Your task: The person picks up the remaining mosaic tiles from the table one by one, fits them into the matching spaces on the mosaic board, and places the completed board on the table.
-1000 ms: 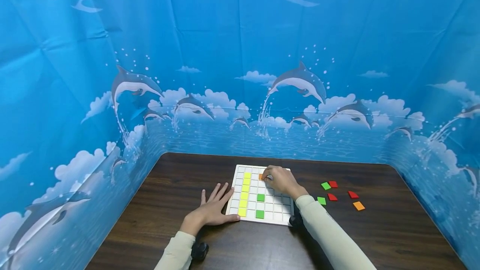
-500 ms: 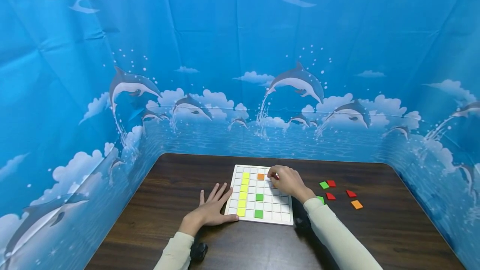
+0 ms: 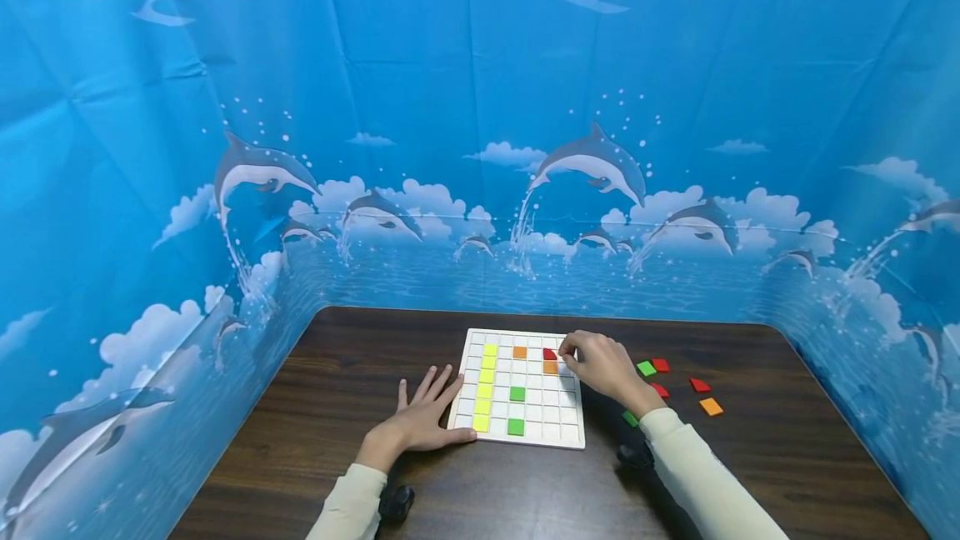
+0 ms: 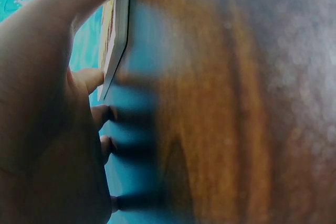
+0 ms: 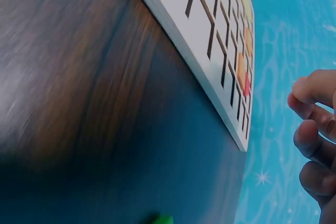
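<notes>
A white gridded board (image 3: 551, 417) lies on the dark wooden table. My left hand (image 3: 420, 423) rests at its left edge with fingers spread, the thumb at the near left corner. In the left wrist view, thumb and a finger touch the board's side (image 4: 122, 30). My right hand (image 3: 603, 365) hovers over the upper right edge with loosely bent fingers; the right wrist view shows nothing between its fingertips. Just left of it, a red quarter-round tile (image 3: 549, 353) sits in a square above an orange tile (image 3: 551, 367). Another orange tile (image 3: 520, 352) lies farther left.
Yellow tiles (image 3: 483, 391) form a column on the board's left; two green tiles (image 3: 517, 394) lie mid-board. Right of the board are loose red pieces (image 3: 699, 385), green pieces (image 3: 646, 368) and an orange square (image 3: 711, 407). A dolphin-printed blue curtain (image 3: 480, 107) surrounds the table.
My right hand has moved right, off the red tile, which now lies on the board; the orange tile below it has come into view. My left hand stays in place.
</notes>
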`<state>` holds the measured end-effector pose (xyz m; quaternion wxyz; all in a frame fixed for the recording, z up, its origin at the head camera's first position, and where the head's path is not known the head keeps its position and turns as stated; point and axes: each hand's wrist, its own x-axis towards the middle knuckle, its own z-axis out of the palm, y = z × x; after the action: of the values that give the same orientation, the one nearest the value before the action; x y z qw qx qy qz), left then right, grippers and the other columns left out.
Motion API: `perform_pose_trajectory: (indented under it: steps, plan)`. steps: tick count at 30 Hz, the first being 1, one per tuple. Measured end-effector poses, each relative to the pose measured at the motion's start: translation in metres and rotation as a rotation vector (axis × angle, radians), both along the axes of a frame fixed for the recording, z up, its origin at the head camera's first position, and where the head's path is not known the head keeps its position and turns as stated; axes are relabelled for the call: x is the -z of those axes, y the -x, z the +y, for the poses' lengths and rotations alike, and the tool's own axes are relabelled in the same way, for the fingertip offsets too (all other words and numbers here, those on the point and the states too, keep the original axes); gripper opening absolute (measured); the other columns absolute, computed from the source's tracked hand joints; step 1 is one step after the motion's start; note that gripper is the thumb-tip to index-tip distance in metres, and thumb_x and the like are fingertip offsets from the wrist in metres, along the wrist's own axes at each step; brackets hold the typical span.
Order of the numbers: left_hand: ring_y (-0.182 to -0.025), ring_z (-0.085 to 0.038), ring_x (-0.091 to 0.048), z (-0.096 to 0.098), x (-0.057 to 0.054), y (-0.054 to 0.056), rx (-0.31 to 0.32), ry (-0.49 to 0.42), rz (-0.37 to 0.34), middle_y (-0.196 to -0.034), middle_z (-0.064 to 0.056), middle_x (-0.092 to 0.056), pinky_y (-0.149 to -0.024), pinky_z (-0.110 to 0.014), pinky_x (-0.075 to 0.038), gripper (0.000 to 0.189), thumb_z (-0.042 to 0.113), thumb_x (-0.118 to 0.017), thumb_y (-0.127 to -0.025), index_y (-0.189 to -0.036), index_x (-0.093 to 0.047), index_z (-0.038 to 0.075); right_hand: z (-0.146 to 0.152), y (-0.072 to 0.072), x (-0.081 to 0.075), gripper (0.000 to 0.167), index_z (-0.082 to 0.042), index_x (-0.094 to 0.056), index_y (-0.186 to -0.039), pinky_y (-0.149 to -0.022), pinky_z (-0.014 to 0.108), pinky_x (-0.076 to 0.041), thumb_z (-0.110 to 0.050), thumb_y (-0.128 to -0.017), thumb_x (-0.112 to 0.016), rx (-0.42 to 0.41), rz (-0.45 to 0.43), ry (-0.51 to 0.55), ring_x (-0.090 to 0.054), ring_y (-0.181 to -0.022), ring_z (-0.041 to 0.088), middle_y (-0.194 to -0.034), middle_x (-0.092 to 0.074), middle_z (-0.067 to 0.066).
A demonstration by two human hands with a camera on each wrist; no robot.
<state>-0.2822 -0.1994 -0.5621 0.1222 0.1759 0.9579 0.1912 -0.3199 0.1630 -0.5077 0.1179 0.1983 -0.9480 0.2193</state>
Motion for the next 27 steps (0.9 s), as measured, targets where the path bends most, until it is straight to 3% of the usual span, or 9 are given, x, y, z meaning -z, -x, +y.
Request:
perform_pose_trajectory:
  steps: [17, 20, 27]
  plan:
    - [-0.169, -0.035, 0.004, 0.001, -0.008, -0.007, 0.009, -0.009, -0.022, -0.182, -0.003, -0.005, -0.123, -0.077, 0.015, 0.112, 0.09, -0.058, -0.085, -0.172, -0.022, 0.029, 0.062, -0.034, -0.01, 0.006, -0.018, -0.08, -0.096, -0.058, 0.029, -0.047, -0.013, -0.095, -0.081, 0.079, 0.061, -0.002, -0.06, -0.071, 0.007, -0.093, -0.075, -0.004]
    - [-0.169, -0.036, 0.002, 0.003, -0.014, -0.009, 0.004, 0.009, -0.023, -0.182, -0.005, -0.007, -0.124, -0.078, 0.012, 0.11, 0.086, -0.06, -0.087, -0.172, -0.023, 0.028, 0.074, -0.04, -0.012, 0.007, -0.019, -0.079, -0.097, -0.057, 0.031, -0.049, -0.012, -0.094, -0.081, 0.089, 0.075, -0.004, -0.065, -0.074, 0.012, -0.094, -0.076, -0.003]
    - [-0.169, -0.035, -0.002, 0.006, -0.02, -0.012, -0.004, 0.037, -0.012, -0.182, -0.005, -0.009, -0.125, -0.078, 0.006, 0.105, 0.08, -0.062, -0.091, -0.172, -0.024, 0.026, 0.103, -0.054, -0.017, 0.008, -0.015, -0.08, -0.1, -0.056, 0.031, -0.049, -0.012, -0.093, -0.082, 0.126, 0.078, -0.013, -0.062, -0.068, 0.009, -0.096, -0.078, 0.001]
